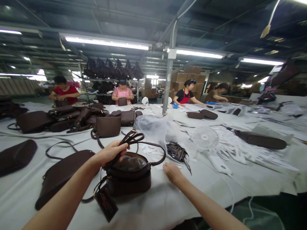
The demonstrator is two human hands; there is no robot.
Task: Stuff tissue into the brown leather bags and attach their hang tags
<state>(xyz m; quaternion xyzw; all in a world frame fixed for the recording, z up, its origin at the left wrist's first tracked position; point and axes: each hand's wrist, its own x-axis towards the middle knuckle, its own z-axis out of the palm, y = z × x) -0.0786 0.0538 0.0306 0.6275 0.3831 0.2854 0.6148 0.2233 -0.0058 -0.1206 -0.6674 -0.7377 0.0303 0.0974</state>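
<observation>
Our left hand (pixel 116 151) grips the gathered strap (pixel 131 138) of a dark bag (pixel 130 184) on the white-covered table (pixel 155 209); its tag (pixel 106 203) already hangs on, its top gapes open, the strap is outside; we cannot tell whether our curled right hand (pixel 172 173) holds anything

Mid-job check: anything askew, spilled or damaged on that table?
Nothing looks plainly damaged. Untidiest is the loose, tangled heap of thin white strips beside the round white fan. A white cord dangles over the near edge of the white-covered table, where it might snag.
</observation>
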